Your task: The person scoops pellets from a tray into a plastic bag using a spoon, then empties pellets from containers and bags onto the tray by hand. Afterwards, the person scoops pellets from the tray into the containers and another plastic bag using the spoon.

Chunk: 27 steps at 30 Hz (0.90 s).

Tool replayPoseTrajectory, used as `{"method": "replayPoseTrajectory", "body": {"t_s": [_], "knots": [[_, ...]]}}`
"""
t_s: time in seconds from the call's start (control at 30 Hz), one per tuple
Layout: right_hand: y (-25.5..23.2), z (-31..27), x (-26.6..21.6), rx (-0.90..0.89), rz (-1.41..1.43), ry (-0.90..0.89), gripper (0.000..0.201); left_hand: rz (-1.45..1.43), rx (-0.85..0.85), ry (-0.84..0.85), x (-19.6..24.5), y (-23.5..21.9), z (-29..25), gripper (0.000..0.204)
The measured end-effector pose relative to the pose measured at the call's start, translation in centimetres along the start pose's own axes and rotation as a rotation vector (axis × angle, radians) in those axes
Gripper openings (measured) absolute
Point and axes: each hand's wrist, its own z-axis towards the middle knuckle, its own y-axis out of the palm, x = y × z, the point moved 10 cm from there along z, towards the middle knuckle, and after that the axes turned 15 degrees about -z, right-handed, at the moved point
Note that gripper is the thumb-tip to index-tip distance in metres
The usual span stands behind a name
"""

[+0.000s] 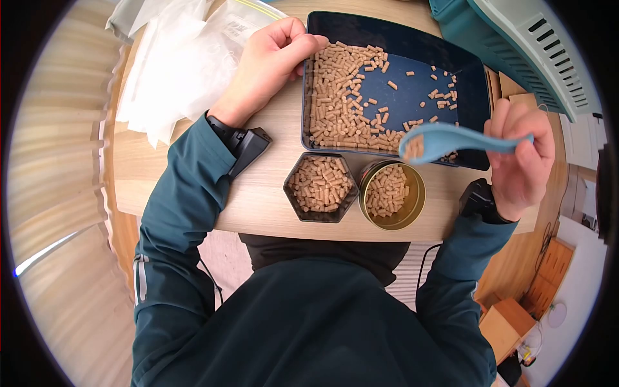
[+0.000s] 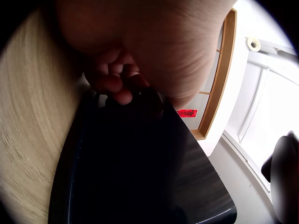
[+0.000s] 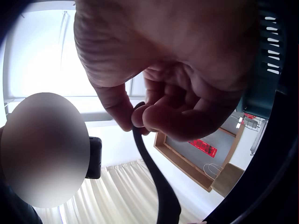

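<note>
My left hand (image 1: 267, 69) grips the left rim of a dark blue tray (image 1: 412, 97). In the left wrist view its fingers curl at the edge of the tray's glossy wall (image 2: 126, 163). Tan wood pellets (image 1: 332, 97) lie thickest along the tray's left and near sides. My right hand (image 1: 525, 151) pinches the handle end of a blue spoon (image 1: 458, 137), whose bowl carries some pellets above the tray's near edge. In the right wrist view the spoon handle (image 3: 156, 177) hangs from thumb and fingertips. A black hexagonal container (image 1: 314, 217) and a round tin (image 1: 414, 203), both holding pellets, stand nearer the body.
Clear plastic bags (image 1: 184, 71) lie on the table (image 1: 264, 187) at the left. A teal and white plastic pet carrier (image 1: 516, 51) stands beyond the tray at the far right, with cardboard (image 1: 512, 87) beside it. The table's front edge runs just past both containers.
</note>
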Motion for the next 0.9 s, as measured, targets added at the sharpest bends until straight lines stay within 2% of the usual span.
{"method": "replayPoseTrajectory", "body": {"t_s": [0.03,0.17,0.27,0.37,0.4,0.47,0.63,0.7,0.9], "knots": [[0.3,-0.1,-0.2,-0.063,-0.021,-0.011,0.019,0.006,0.000,-0.010,0.0,0.1,-0.1,0.031],[0.7,-0.1,-0.3,-0.035,-0.032,-0.026,0.013,-0.002,0.008,-0.016,-0.2,0.1,-0.1,0.032],[0.4,-0.5,1.8,0.173,-0.348,0.244,0.008,0.011,-0.002,-0.016,0.0,0.2,-0.1,0.032],[2.2,-0.6,4.0,0.109,-0.553,0.412,0.012,0.020,0.003,-0.012,0.2,0.3,-0.2,0.033],[2.4,-0.6,4.0,0.107,-0.554,0.412,0.012,0.020,0.004,-0.012,0.1,0.4,-0.2,0.033],[4.1,-0.2,3.6,-0.034,-0.580,0.327,0.012,0.007,0.009,-0.014,0.1,0.3,-0.2,0.034],[5.3,-0.4,3.9,-0.173,-0.487,0.350,0.011,0.009,0.003,-0.008,0.2,0.3,-0.2,0.034],[4.4,-1.3,5.5,-0.086,-0.293,0.549,0.009,0.018,0.004,-0.006,0.2,0.3,-0.2,0.034],[1.8,-1.0,6.2,0.077,-0.204,0.591,0.018,0.013,0.001,0.001,0.0,0.1,-0.1,0.033]]}}
